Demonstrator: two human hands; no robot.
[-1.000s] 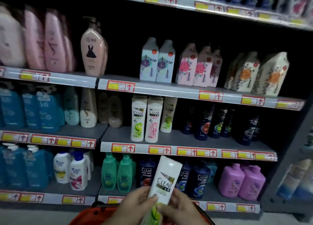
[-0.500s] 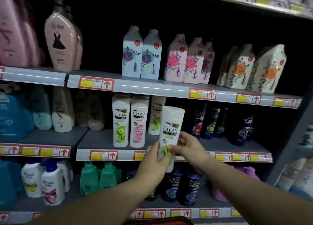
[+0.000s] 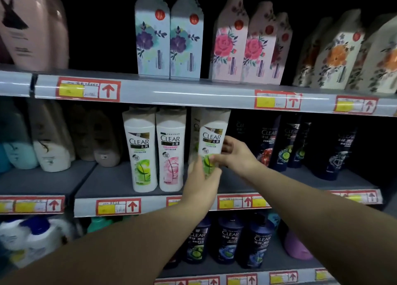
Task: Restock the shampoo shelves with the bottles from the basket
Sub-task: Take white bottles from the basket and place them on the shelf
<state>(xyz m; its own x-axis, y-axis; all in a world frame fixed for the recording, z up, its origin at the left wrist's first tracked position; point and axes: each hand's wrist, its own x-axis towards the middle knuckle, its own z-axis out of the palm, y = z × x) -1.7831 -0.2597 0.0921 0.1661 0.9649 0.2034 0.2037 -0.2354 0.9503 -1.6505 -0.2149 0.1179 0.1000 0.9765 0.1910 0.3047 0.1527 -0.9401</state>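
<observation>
**Placing a white shampoo bottle on the middle shelf**

Head view. Both hands hold one white bottle (image 3: 211, 140) with a green label, upright, in front of the middle shelf (image 3: 111, 181). The left hand (image 3: 202, 181) wraps round its lower part from the front. The right hand (image 3: 234, 153) grips its right side at mid-height. The left hand covers the base, so whether it touches the shelf board cannot be told; it appears slightly raised. The held bottle is just right of a pink-label bottle (image 3: 170, 149), which touches a matching green-label bottle (image 3: 140, 151) on its left. A further pale bottle (image 3: 195, 132) stands directly behind the held one. The basket is out of view.

Step in hand, as judged: setting this bottle into the front row, in the gap between the pink-label bottle and the dark bottles (image 3: 268, 143). The next move calls for lowering it straight down, label forward, then letting go with both hands without tipping it.

Edges and room: the cap sits close beneath the upper shelf rail (image 3: 193, 95), so headroom is slight and any lift risks a knock. The gap to the left neighbour is narrow. Toward the dark bottles the room is wider, though the right hand occupies it. The price rail (image 3: 150, 205) marks the front edge, and the base should land behind it.
</observation>
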